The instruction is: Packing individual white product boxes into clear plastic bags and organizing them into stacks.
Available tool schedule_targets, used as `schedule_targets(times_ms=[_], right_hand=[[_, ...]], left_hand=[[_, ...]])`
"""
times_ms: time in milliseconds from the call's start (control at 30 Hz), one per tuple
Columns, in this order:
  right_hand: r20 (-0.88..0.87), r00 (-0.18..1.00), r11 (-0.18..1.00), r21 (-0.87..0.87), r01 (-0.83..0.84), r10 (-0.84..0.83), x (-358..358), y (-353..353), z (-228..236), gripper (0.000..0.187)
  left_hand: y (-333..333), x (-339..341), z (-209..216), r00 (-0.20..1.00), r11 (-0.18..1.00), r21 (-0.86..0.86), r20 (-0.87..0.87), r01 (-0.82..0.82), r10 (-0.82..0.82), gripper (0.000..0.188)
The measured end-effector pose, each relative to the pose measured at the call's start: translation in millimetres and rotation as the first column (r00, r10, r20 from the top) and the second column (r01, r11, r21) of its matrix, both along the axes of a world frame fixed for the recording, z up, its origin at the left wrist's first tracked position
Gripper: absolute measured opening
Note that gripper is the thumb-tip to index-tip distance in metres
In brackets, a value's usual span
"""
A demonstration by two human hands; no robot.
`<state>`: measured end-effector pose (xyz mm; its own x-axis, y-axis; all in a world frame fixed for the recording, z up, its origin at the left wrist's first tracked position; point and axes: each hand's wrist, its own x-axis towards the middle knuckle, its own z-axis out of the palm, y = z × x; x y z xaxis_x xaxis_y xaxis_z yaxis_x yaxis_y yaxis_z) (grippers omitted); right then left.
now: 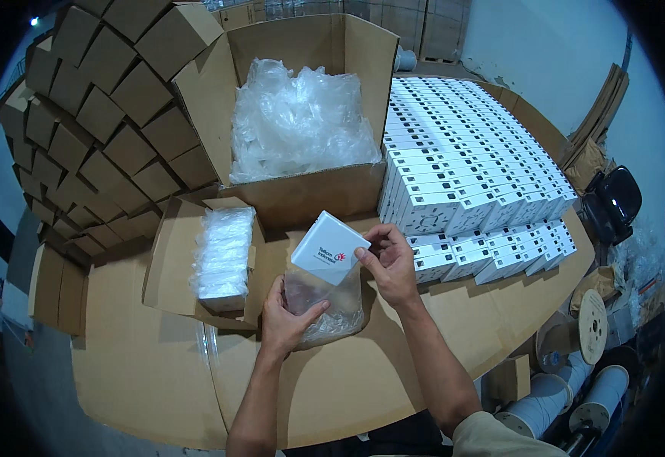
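My right hand pinches the right corner of a flat white box with a small printed logo, thumb on its face. The box is tilted, its lower corner at the mouth of a clear plastic bag; how far it reaches inside is hard to tell. Holding the bag's left side is my left hand, its thumb across the front. To the left, a small open carton contains a row of white boxes in clear plastic.
Behind my hands stands a large open carton full of clear plastic bags. Rows of white boxes are stacked at the right. Brown cartons pile up at the far left. Cardboard covers the table; spools lie beyond its right edge.
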<state>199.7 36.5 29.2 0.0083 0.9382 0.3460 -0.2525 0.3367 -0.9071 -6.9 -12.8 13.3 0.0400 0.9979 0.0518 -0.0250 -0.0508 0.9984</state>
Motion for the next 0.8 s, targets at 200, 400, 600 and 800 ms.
schedule_targets(times_ms=[200, 400, 600, 800], right_hand=[[-0.007, 0.999, 0.999, -0.022, -0.033, 0.033, 2.4, 1.7, -4.4, 0.024], [-0.026, 0.998, 0.998, -0.021, -0.058, 0.058, 2.3, 4.3, -10.2, 0.024], [-0.04, 0.989, 0.987, -0.079, -0.142, 0.14, 1.8, 5.4, -13.9, 0.025], [0.052, 0.979, 0.978, -0.068, -0.195, 0.199, 0.1, 6.4, -15.1, 0.024]], left_hand=[[-1.2, 0.4, 4.4, 1.0, 0.999, 0.02, -0.003, -0.03, 0.03, 0.049], [-0.5, -0.1, 1.1, 0.998, 0.998, 0.013, -0.018, -0.062, 0.062, 0.052], [-0.8, -0.3, -1.7, 0.997, 0.995, 0.065, -0.021, -0.071, 0.072, 0.052], [-1.2, 3.0, -3.5, 0.994, 0.996, -0.014, 0.055, -0.09, 0.09, 0.05]])
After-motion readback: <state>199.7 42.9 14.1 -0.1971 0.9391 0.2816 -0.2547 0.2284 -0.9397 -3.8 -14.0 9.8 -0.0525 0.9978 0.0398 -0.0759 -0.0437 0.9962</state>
